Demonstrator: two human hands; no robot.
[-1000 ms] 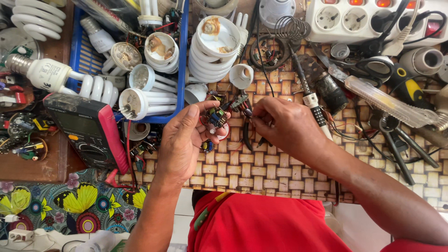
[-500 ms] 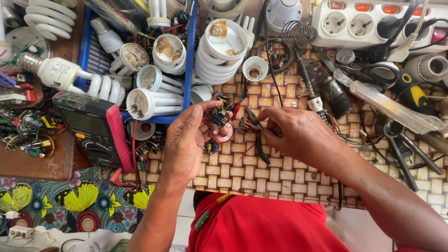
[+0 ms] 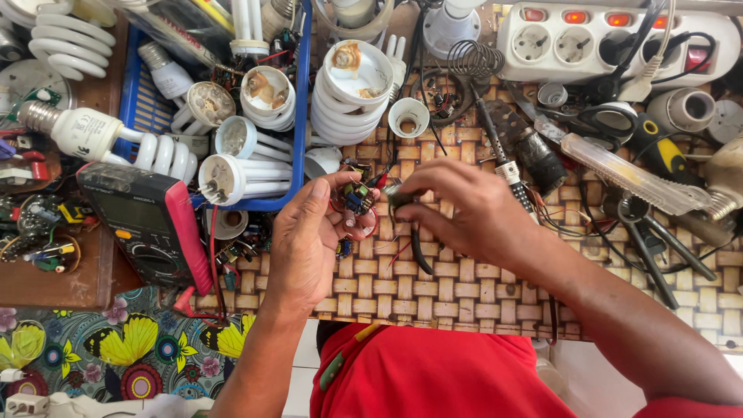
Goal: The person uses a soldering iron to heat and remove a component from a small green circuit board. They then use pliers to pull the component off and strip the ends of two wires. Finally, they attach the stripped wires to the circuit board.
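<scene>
Fingers of the left hand (image 3: 309, 240) are pinching a small round circuit board (image 3: 354, 200) crowded with tiny parts, the thumb lying across its upper edge and the fingertips curling under it, so the board is sitting at the tip of that hand, raised just above the woven mat (image 3: 464, 286) that is covering the counter. Just to the right of the board, the right hand (image 3: 464, 213) is closing its fingers around a dark probe (image 3: 402, 203), whose tip is pointing toward the board's right edge and lying very near it; whether the two are touching cannot be told. A black lead (image 3: 418, 255) is trailing down from the probe beneath the right palm. Beside the left wrist a black multimeter with a red edge (image 3: 151, 224) is lying on the counter. Above the left hand, a blue tray (image 3: 302, 116) is holding several white spiral lamps (image 3: 240, 178), one of them lying just above the thumb. A stack of white lamp housings (image 3: 348, 93) is standing next to the tray. Beyond the right hand, a soldering iron (image 3: 518, 147) is lying on the mat, and a white power strip (image 3: 588, 42) with lit red switches is lying well apart at the far edge.
</scene>
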